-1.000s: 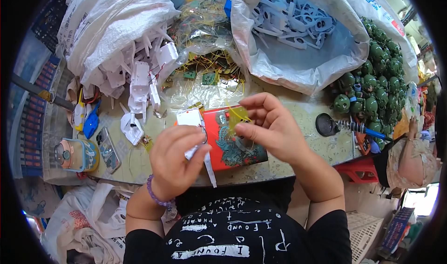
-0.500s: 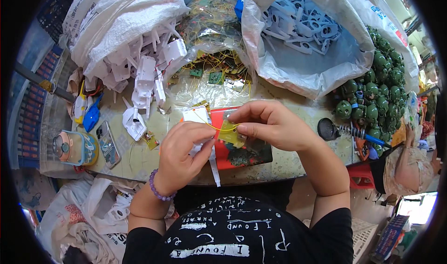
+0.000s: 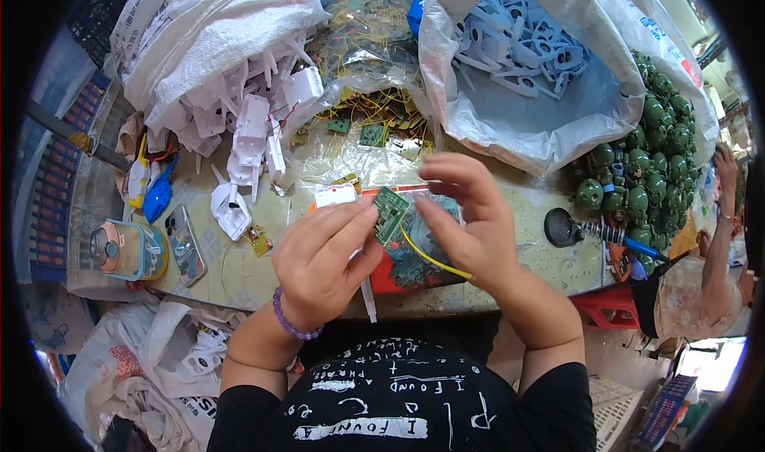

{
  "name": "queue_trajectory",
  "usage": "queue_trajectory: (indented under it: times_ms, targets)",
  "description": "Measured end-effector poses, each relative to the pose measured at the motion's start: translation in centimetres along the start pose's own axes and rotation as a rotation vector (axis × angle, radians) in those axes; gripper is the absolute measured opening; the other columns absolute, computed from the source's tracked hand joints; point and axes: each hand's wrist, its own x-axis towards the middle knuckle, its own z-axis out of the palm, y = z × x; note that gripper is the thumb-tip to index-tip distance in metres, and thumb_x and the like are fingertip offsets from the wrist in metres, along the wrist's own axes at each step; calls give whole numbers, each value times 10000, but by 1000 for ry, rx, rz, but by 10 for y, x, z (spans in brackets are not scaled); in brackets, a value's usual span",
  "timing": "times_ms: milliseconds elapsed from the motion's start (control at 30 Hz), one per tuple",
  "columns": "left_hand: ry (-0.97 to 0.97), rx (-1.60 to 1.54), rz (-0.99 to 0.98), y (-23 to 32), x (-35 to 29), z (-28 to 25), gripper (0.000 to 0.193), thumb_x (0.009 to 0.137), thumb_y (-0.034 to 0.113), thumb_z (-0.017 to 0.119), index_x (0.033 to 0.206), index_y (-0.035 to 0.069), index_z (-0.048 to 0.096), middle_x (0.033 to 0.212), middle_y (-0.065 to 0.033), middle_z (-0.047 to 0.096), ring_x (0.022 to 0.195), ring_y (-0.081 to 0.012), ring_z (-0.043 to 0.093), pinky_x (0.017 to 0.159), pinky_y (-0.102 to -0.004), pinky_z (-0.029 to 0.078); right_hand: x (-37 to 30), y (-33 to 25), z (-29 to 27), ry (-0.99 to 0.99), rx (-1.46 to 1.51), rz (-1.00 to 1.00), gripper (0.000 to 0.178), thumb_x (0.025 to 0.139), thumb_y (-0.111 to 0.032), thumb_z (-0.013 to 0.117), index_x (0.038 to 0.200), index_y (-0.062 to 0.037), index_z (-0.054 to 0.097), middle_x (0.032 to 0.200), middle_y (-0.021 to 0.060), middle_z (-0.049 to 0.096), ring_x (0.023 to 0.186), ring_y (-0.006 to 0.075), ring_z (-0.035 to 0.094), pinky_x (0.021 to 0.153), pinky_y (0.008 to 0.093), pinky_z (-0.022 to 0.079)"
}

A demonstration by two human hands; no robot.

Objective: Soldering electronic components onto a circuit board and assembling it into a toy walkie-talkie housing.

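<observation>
Pinched in the fingers of my left hand [image 3: 328, 241] is a small green circuit board [image 3: 390, 215], tilted with its component side up. A yellow wire [image 3: 430, 258] runs from the board toward my right palm. My right hand [image 3: 470, 213] is just right of the board with thumb and fingers spread, gripping nothing. Under my left hand lies a white plastic housing [image 3: 335, 195], mostly hidden, its narrow end showing below. Both hands are above a red flat piece [image 3: 384, 277] with a dark printed picture on the table.
A clear bag of wired circuit boards [image 3: 370, 117] lies ahead. White plastic housings [image 3: 251, 133] spill from a sack at left; another sack [image 3: 542, 145] holds pale parts. Green round parts [image 3: 637, 173], a black-cupped tool [image 3: 562, 226], a phone [image 3: 185, 245] and a bottle [image 3: 127, 250] stand around.
The circuit board has been turned over, from its yellowish side to its green side, and is now in my left hand. My right hand has let go and spread its fingers.
</observation>
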Motion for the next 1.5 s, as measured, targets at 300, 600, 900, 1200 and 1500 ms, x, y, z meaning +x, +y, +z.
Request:
queue_trajectory:
  times_ms: [300,600,900,1200,1500]
  targets:
    - [69,185,157,4,0,6,394,683,17,799,1063,27,700,1077,-105,670,913,-264,646,756,-350,554,-50,-17,35,23,630,314,405,845,-57,767,1207,-14,591,1211,111,594,1086,173,591,942,313,476]
    - [57,-61,-322,-14,-14,-19,231,784,13,739,1008,21,686,1001,-133,672,943,-288,628,852,-371,498,-4,-6,-20,357,405,-130,220,906,25,609,1124,1,591,1204,124,601,989,139,599,896,298,485]
    - [-255,-69,-198,-23,-18,-6,222,782,61,731,1004,74,723,1043,-64,706,1049,-302,625,919,-428,462,27,-19,-36,-345,-277,165,284,885,-42,679,1165,-12,642,1028,83,658,954,153,628,853,287,492]
    - [-276,-146,-173,-24,-12,-3,145,758,98,744,896,85,704,923,-66,694,927,-263,642,841,-397,449,30,5,-9,-546,-558,-194,178,819,-128,741,980,-61,708,1026,91,668,975,299,614,861,394,477]
    - [-231,-237,-206,-22,-12,6,152,751,79,748,897,73,704,881,-75,693,856,-260,650,804,-380,455,-3,-10,-8,-315,-519,-319,235,738,-120,803,949,-76,707,954,51,655,928,274,589,850,396,440]
